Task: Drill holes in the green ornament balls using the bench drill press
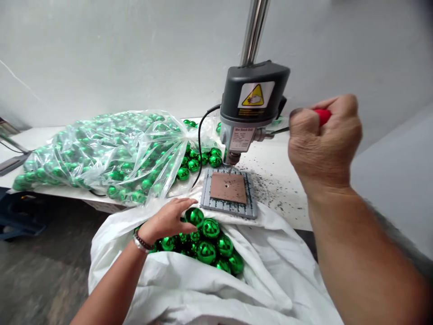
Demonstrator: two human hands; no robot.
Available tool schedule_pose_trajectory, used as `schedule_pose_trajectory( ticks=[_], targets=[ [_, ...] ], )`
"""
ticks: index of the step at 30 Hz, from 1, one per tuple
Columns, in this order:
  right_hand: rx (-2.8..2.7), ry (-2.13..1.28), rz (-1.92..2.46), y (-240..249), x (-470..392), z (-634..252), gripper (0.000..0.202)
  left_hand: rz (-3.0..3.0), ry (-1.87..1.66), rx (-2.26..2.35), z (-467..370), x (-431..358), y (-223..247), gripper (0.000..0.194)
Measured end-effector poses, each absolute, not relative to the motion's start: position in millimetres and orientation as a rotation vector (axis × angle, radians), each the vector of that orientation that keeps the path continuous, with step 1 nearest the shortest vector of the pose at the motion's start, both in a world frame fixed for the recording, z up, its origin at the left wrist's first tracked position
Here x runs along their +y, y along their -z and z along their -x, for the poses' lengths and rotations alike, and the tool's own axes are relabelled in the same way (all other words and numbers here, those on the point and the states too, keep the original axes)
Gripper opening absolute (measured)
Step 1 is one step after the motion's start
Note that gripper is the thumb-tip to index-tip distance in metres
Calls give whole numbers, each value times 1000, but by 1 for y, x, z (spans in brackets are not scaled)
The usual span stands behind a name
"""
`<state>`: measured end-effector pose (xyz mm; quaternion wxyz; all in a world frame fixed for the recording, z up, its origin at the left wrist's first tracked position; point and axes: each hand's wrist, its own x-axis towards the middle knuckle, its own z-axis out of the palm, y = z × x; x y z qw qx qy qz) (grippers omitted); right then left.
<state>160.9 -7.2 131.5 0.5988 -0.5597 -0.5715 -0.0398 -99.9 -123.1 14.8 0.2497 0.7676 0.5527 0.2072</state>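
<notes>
Two hands: lever (323, 116) (red), balls (206, 241).

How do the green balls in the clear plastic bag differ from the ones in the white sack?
The clear plastic bag lies on the white table, closed around many balls; the white sack sits lower, open, showing fewer. The left hand reaches into the sack only; the right hand grips a red handle. Both hold shiny green balls.

Glossy, mirror-bright green balls (206, 241) lie in soft matt white cloth (237, 289); more fill a clear crinkled plastic bag (108, 151) at left centre. The drill's plastic housing (253, 92) looks matt dark grey, its column (254, 29) polished metal, its lever knob (324, 116) smooth red.
</notes>
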Motion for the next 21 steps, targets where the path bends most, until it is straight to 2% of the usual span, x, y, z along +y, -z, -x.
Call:
schedule_pose_trajectory(
  ticks=[2, 6, 10, 16, 21],
  targets=[
    [-1315, 90, 1307, -131, -7, -161, 12, -2016, -548, 1533, 107, -118, -14, 64],
    [-1303, 110, 1317, -130, -7, -162, 11, -1935, -731, 1864, 108, -74, -2, 42],
    [-1307, 109, 1280, -131, -8, -162, 15, -1975, -616, 2213, 105, -21, 5, 48],
    [-1297, 75, 1258, -133, -11, -158, 17, -2118, -183, 2169, 112, 0, 2, 50],
    [-1275, 63, 1219, -131, -11, -157, 18, -2237, -45, 2153, 114, -9, 3, 50]
  ],
)
